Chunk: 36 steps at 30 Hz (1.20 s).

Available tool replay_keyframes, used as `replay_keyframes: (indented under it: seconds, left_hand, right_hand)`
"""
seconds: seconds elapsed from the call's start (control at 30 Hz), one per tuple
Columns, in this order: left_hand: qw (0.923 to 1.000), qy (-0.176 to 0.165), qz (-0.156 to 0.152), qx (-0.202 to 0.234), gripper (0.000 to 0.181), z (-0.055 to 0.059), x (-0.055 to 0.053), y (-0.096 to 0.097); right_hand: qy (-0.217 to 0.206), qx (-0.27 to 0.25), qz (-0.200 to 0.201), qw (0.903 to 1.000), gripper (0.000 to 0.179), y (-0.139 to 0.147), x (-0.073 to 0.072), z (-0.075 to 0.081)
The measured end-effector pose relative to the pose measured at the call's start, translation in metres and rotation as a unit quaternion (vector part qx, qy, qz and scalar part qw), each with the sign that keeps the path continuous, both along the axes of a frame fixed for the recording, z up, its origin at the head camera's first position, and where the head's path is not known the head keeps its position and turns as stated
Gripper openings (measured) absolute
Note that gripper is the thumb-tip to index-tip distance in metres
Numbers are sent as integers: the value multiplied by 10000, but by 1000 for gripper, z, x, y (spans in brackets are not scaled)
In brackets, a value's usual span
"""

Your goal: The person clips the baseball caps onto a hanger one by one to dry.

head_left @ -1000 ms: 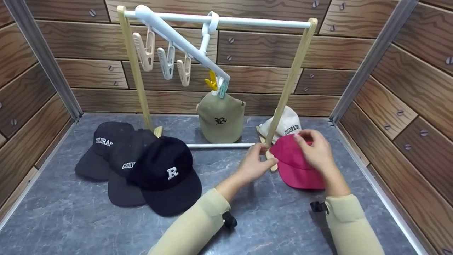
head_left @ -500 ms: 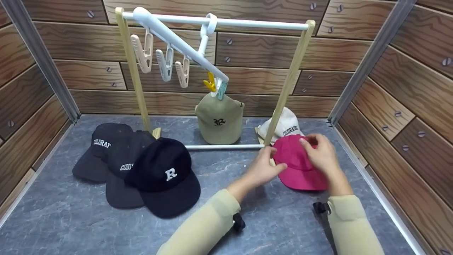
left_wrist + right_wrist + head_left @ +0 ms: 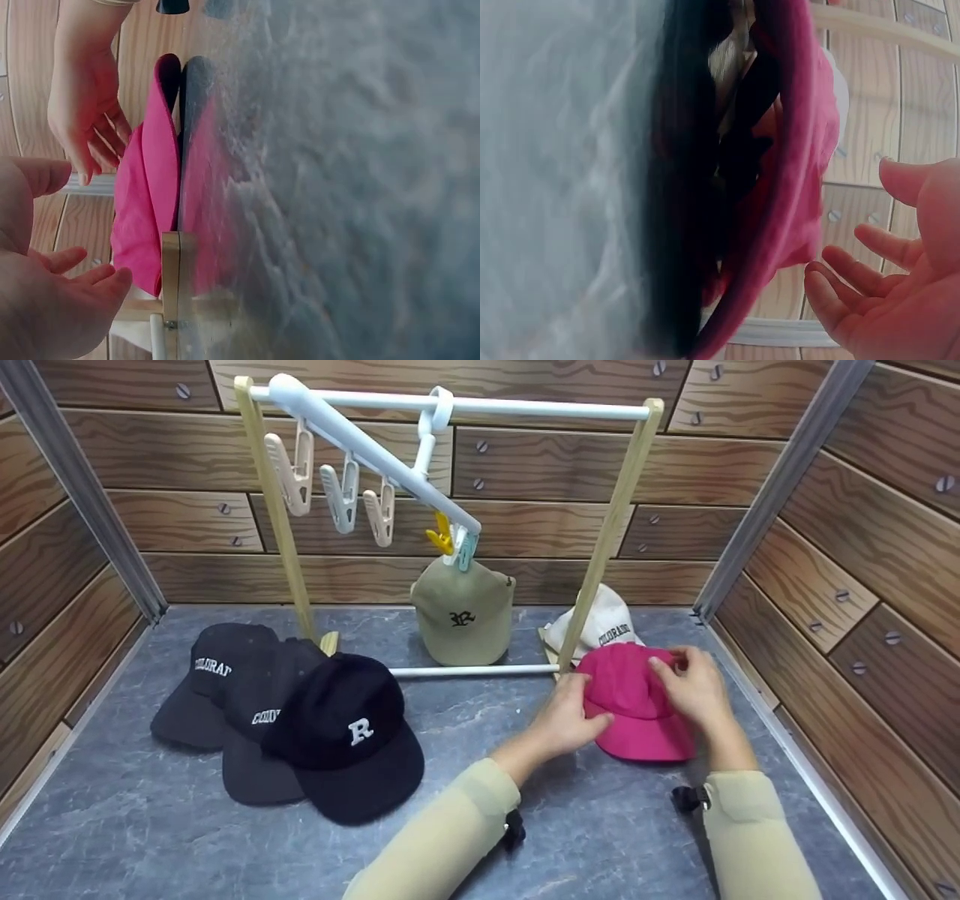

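Observation:
A pink cap (image 3: 630,690) sits on the table at the right, its brim toward me. My left hand (image 3: 566,720) is at the cap's left side, thumb apart from the relaxed fingers. On the opposite side is my right hand (image 3: 696,686), with loosely bent fingers right at the crown. In the left wrist view, the fingertips of my left hand (image 3: 60,285) come close to the crown of the pink cap (image 3: 142,202). The right wrist view looks under the brim, with my right hand (image 3: 900,277) spread beside the crown.
Behind the pink cap lies a white cap (image 3: 604,622). A wooden rack (image 3: 615,525) bears a white hanger (image 3: 382,457) with several clothespins; a khaki cap (image 3: 463,634) hangs from it. Several dark caps, including a navy one (image 3: 337,720), overlap at the left.
My left hand has moved right along the cap's left side. The right hand has shifted slightly right, and the pink cap has moved a little right with its crown more upright.

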<state>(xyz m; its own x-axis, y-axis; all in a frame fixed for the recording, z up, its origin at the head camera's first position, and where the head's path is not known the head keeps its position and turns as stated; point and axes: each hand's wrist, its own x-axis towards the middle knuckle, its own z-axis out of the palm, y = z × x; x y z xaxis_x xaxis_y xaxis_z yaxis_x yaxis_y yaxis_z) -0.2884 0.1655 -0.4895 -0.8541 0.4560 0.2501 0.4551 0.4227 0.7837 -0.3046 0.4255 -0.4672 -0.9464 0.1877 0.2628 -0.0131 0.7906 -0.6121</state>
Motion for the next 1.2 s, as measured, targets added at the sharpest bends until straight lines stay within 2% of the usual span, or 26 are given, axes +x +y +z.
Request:
replay_keyframes:
  seconds: [0.13, 0.3, 0.5, 0.67, 0.9, 1.2]
  left_hand:
    - [9998, -45, -69, -176, 71, -2, -1, 5]
    - [9991, -165, -9, -401, 76, -4, -3, 7]
    - [9988, -309, -33, -383, 78, -6, -8, 7]
    - [9989, -347, -121, -295, 77, -8, -11, 8]
    - [9992, -297, -204, -172, 74, -11, -16, 8]
    - [9995, -195, -253, 66, 69, -10, -19, 7]
  right_hand:
    - [-187, 34, -72, 9998, 62, 9, 1, -6]
    - [-580, -96, 19, 9983, 71, 16, -2, -13]
    - [-906, -449, 238, 9946, 83, 18, -6, -15]
    - [-984, -695, 278, 9923, 86, 20, -6, -17]
    - [-1006, -504, 273, 9933, 86, 23, -7, -19]
    - [-1078, -290, 244, 9935, 85, 21, -6, -14]
